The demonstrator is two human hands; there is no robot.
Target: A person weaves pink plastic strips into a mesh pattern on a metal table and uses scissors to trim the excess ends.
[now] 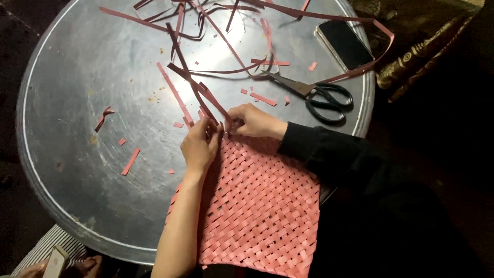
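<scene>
Pink woven strip mat (262, 206), at the round metal table's (77, 103) five o'clock edge, looks light, floppy and tearable, best pinched at its top corner where left hand (199, 146) and right hand (254, 122) close fingers on loose strips (203, 92).

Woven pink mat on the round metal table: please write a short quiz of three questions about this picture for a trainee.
1. True or false: both hands, the left hand and the right hand, work at the far edge of the woven pink mat.
2. Which tool lies on the metal table beyond the right hand?
A. a knife
B. scissors
C. a stapler
3. Fill in: the dark phone lies near the table's ______ rim, past the scissors.

Key
1. True; the fingers pinch loose pink strips there.
2. B, with black handles.
3. Far right.
</scene>
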